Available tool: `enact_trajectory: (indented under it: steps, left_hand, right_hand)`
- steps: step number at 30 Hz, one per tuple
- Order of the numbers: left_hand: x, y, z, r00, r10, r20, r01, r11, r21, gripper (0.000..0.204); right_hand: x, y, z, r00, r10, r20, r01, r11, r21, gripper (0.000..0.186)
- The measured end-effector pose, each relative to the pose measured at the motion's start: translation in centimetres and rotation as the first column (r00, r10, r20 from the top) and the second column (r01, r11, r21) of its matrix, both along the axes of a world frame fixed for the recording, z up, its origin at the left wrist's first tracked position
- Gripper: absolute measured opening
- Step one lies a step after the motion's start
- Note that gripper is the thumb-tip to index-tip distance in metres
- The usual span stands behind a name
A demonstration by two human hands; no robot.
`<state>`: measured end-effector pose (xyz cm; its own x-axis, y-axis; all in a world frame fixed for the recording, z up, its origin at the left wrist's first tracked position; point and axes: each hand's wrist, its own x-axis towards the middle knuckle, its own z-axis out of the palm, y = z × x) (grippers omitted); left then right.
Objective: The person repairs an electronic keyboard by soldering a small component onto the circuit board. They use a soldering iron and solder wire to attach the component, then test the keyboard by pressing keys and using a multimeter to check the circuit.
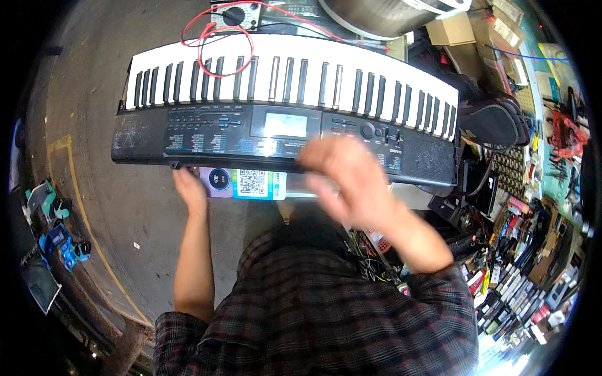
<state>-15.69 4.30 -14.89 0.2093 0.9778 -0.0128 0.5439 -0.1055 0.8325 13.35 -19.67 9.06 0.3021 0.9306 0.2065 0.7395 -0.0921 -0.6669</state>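
Observation:
A black electronic keyboard lies across the view, its white and black keys on the far side and its control panel with a lit display toward me. At its near left edge is my left hand, gripping the edge with some fingers hidden beneath. My right hand hovers over the near edge, right of the display. Motion blurs its fingers, and I make out nothing in them. A multimeter sits beyond the keys, and its red test lead loops over the key tops on the left.
Beyond the keyboard stands a large metal pot with a white rim, beside a cardboard box. Below the near edge is a printed code card. Many small packages crowd the right. A blue object sits far left.

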Motion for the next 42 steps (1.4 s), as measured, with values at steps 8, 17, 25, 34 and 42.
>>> enact_trajectory:
  steps: [8, 17, 25, 34, 42]
  left_hand:
    - [-0.2, -12.0, 15.8, 0.905, -0.310, 0.292, 0.421, 0.756, -0.502, 0.044]
    - [5.2, -15.8, 16.3, 0.738, -0.323, 0.592, 0.673, 0.419, -0.610, 0.044]
    - [5.2, -15.8, 16.3, 0.552, -0.813, 0.184, 0.789, 0.438, -0.431, 0.041]
    - [3.8, -2.7, 20.2, 0.465, -0.531, -0.709, 0.881, 0.356, 0.311, 0.066]
    - [5.9, 4.4, 19.7, 0.184, -0.482, -0.857, 0.962, 0.267, 0.056, 0.089]
  right_hand:
    - [-15.0, -2.7, -5.4, 0.744, -0.203, -0.637, 0.060, 0.969, -0.239, 0.034]
    - [-14.2, -5.0, -5.0, 0.246, -0.319, -0.915, 0.020, 0.946, -0.324, 0.036]
    - [-11.6, -9.0, -7.5, 0.894, -0.273, -0.356, 0.061, 0.859, -0.508, 0.028]
    - [-5.9, -13.8, -4.8, 0.949, -0.305, -0.081, 0.262, 0.904, -0.337, 0.030]
    - [1.4, -10.5, -2.6, 0.880, -0.029, 0.474, 0.204, 0.924, -0.322, 0.053]
